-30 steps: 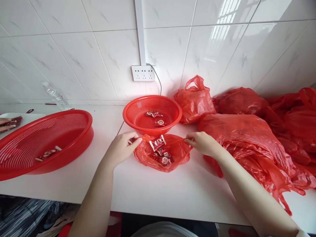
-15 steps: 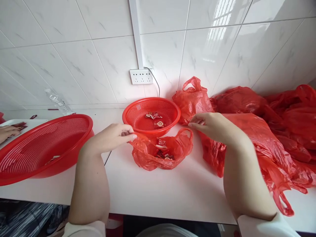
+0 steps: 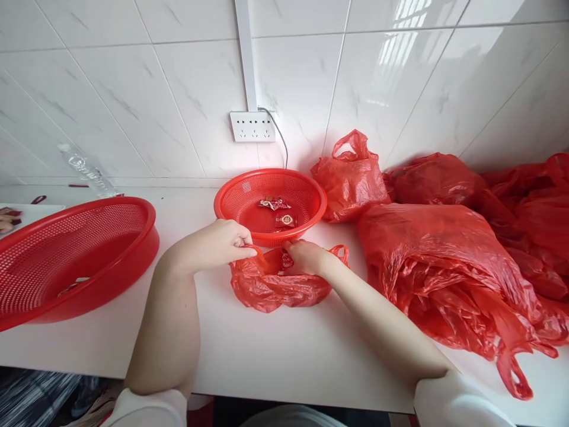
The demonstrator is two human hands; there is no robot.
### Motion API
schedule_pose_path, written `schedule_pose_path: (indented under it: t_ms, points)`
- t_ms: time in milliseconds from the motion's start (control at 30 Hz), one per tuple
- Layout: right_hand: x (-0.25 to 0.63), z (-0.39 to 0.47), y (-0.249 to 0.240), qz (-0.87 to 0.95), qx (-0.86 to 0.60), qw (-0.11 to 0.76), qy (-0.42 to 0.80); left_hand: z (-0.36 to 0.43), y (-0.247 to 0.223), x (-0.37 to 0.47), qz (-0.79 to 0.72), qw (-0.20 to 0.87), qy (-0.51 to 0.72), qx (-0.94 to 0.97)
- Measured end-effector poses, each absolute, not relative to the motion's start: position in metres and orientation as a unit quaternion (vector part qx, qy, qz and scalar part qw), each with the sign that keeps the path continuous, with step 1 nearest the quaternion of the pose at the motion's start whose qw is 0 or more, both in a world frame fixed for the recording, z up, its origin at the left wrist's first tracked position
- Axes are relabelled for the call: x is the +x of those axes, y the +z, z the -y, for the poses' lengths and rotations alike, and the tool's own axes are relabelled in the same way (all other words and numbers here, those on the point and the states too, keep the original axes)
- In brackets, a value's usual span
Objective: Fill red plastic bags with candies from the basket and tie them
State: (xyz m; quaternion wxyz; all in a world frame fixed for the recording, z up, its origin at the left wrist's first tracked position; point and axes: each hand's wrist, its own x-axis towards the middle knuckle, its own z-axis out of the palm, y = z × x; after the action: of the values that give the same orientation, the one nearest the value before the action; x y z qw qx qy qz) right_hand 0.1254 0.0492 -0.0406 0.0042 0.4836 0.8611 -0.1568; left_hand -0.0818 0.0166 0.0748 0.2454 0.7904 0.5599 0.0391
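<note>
Low in front of the round red basket (image 3: pixel 224 220) sits a red plastic bag (image 3: pixel 284 293) with its mouth open upward. My left hand (image 3: pixel 233 242) pinches the left side of the bag's mouth between thumb and fingers. Across the mouth reaches my right hand (image 3: pixel 304 256), its fingertips at the bag's far edge, close against the basket's front rim. Those fingers are largely hidden, so their grip is unclear. A red-and-white wrapped packet (image 3: pixel 287 258) shows beside my right hand. Inside the basket lie small wrapped packets (image 3: pixel 285 220).
A larger red basket (image 3: pixel 149 228) stands left, with a clear bottle (image 3: pixel 91 175) behind. Another person's hand (image 3: pixel 8 219) is at the far left. A tied red bag (image 3: pixel 351 184) and a pile of red bags (image 3: pixel 444 249) occupy the right. A socket strip (image 3: pixel 253 126) is on the wall.
My right hand has moved left and down from beside the bag into its mouth. The bag's mouth is narrower now. My left hand still holds its left side.
</note>
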Motion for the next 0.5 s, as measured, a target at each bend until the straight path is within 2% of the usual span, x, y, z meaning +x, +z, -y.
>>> schedule_pose_path:
  t_ms: [133, 233, 367, 500]
  points:
    - [0.145, -0.052, -0.025, -0.873, 0.446, -0.035, -0.193, -0.012, 0.081, -0.081, -0.565, 0.246, 0.035, 0.787]
    - [0.165, -0.043, 0.001, -0.887, 0.375, -0.129, -0.238, -0.01, 0.085, -0.08, -0.565, 0.205, 0.063, 0.797]
    - [0.179, -0.024, 0.029, -0.878, 0.334, -0.23, -0.255, -0.009, 0.088, -0.079, -0.561, 0.165, 0.188, 0.789]
    - [0.171, -0.014, 0.03, -0.893, 0.321, -0.228, -0.22, -0.008, 0.09, -0.077, -0.55, 0.196, 0.304, 0.753]
